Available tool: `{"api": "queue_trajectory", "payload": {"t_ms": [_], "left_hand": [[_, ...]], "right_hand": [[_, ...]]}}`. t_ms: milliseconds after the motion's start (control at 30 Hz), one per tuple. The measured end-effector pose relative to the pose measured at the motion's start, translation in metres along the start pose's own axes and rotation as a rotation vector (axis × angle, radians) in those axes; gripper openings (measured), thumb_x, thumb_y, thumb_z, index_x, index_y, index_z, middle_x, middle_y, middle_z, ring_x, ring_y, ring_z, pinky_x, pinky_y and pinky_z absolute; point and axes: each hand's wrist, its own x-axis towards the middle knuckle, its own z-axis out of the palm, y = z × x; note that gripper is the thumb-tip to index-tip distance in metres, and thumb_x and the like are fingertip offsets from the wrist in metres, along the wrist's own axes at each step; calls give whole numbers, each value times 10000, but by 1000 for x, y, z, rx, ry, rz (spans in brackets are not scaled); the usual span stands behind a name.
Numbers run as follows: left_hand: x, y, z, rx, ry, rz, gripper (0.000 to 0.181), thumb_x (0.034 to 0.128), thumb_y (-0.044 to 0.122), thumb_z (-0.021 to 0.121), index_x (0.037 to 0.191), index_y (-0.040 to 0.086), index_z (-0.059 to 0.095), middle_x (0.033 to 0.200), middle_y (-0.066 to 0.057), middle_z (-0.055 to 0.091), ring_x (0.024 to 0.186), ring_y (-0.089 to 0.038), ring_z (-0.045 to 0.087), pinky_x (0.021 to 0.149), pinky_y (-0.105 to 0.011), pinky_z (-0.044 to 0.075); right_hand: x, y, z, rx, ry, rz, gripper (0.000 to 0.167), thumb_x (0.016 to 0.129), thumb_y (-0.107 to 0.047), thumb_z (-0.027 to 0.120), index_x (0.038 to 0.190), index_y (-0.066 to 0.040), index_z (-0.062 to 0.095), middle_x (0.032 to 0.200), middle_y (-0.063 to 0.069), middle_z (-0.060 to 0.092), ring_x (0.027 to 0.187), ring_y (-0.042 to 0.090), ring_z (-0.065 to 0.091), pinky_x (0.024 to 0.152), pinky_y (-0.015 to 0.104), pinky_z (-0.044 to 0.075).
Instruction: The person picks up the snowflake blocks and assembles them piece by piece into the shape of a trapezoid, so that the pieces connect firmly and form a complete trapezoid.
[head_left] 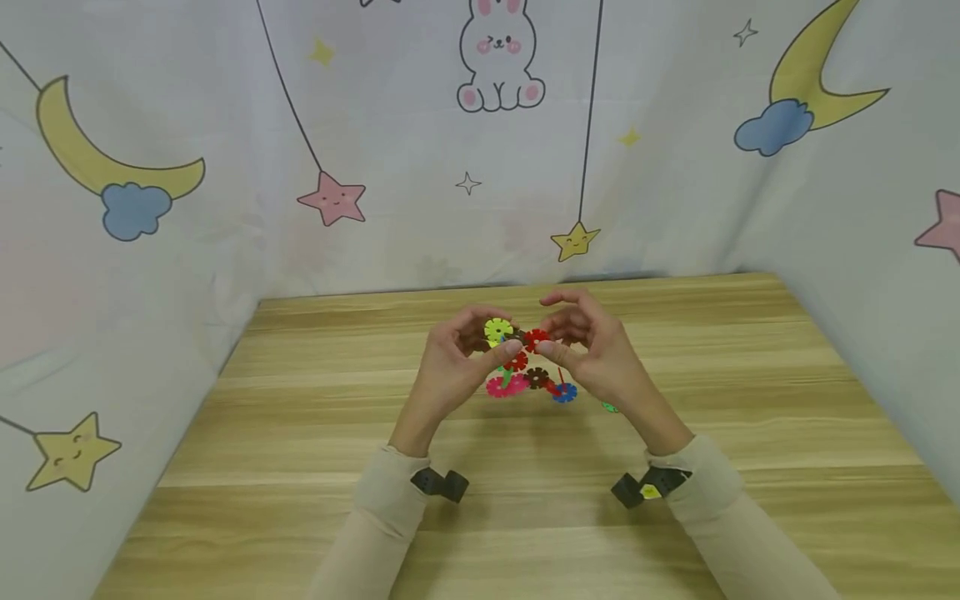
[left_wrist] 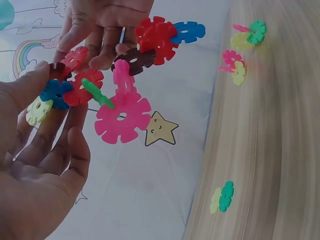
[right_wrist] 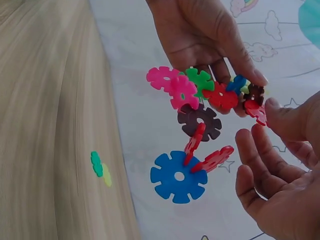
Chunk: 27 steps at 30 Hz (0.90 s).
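A chain of notched plastic snowflake discs hangs above the table between both hands. My left hand (head_left: 450,362) pinches its upper end, thumb on a brown disc (left_wrist: 58,71) beside a blue disc (left_wrist: 56,93) and a yellow disc (left_wrist: 38,111). My right hand (head_left: 603,354) pinches a red disc (right_wrist: 257,113) joined to that brown one, its thumb in front. Below dangle a red disc (right_wrist: 220,97), a green disc (right_wrist: 199,82), pink discs (right_wrist: 183,93), another brown disc (right_wrist: 199,121), more red ones and a large blue disc (right_wrist: 178,177).
On the wooden table (head_left: 525,533) lie joined green and yellow discs (left_wrist: 226,196), pink and yellow discs (left_wrist: 239,73), and a further green disc (left_wrist: 257,31) in a small cluster. A printed cloth (head_left: 420,142) stands behind and along both sides.
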Motion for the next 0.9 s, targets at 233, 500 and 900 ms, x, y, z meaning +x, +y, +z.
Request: {"api": "queue_trajectory", "payload": {"t_ms": [233,500,900], "left_hand": [[1,0,-2,-38,-46,9,355,975,107,795,1304,143,666,1250,-106,736,1081,-164,730,913,-291,620],[0,0,10,63,-73,67,381,940,94,827,1284,132,668,1139,-104,763,1010,-192,723,942,-330,605],[-1,-1,9,96,-32,57,345,951,66,805,1265,147,686,1105,-93,765,990,-179,714,990,-399,582]], "right_hand": [[1,2,-5,-35,-28,-26,499,969,42,745,1414,-14,526,939,162,764,841,142,710,812,230,576],[1,5,-8,-42,-40,-55,502,957,31,767,1401,-19,537,952,148,789,796,117,714,758,248,563],[5,18,-58,1,-8,66,465,1044,-88,699,1476,-111,528,1091,4,823,1018,71,767,924,201,600]]}}
